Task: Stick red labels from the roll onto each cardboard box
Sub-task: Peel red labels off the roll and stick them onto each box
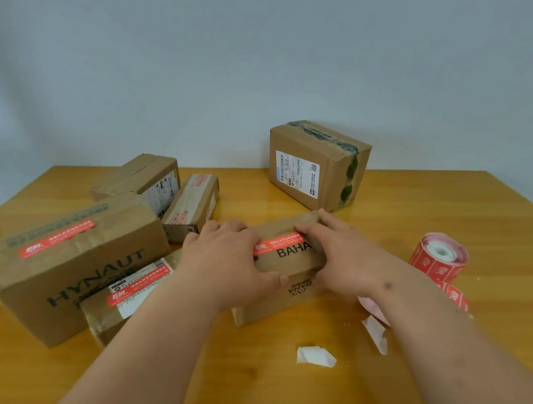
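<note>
A small cardboard box printed BAHA point(294, 262) sits in the middle of the table with a red label point(280, 243) across its top. My left hand point(228, 260) grips the box's left end, thumb on the near face. My right hand point(335, 253) grips the right end, fingertips resting on the label's right end. The roll of red labels point(440, 257) lies on the table to the right of my right wrist, its strip trailing toward me. The large HYNAUT box point(77, 258) and the flat box in front of it point(129, 296) each carry a red label.
Three more boxes stand behind: one at the back left point(141, 180), a slim one point(191, 204), and a taped one with a white shipping label point(317, 165) at the back right. Torn white backing scraps point(314, 357) lie on the yellow wooden table point(460, 205) near me.
</note>
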A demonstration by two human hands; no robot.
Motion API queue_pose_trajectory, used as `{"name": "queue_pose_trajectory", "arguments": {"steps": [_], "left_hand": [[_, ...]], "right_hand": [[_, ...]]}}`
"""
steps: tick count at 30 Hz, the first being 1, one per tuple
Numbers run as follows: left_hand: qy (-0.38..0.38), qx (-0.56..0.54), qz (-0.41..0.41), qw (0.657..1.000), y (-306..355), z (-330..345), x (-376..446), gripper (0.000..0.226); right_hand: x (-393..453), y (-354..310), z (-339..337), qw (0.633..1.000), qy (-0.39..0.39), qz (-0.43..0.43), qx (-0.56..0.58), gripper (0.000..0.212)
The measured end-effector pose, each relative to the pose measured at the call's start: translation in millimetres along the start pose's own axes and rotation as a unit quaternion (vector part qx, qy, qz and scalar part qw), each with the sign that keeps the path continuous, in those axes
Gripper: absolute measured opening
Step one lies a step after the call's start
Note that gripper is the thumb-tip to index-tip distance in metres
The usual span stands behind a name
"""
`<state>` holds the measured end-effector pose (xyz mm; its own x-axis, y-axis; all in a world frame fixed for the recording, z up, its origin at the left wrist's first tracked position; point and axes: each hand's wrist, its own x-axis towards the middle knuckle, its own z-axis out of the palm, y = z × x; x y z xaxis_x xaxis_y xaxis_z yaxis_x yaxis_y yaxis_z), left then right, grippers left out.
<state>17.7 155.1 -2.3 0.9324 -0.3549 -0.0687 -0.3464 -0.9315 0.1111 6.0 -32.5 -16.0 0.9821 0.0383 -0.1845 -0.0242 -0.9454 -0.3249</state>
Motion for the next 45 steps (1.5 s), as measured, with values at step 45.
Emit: {"name": "queue_pose_trajectory", "arguments": {"steps": [45], "left_hand": [[0.036, -0.144, -0.259, 0.954, -61.7, 28.0, 121.8, 0.064]], "right_hand": [[98.5, -26.8, 10.8, 0.979, 0.17, -0.014, 0.113, 0.047]]}}
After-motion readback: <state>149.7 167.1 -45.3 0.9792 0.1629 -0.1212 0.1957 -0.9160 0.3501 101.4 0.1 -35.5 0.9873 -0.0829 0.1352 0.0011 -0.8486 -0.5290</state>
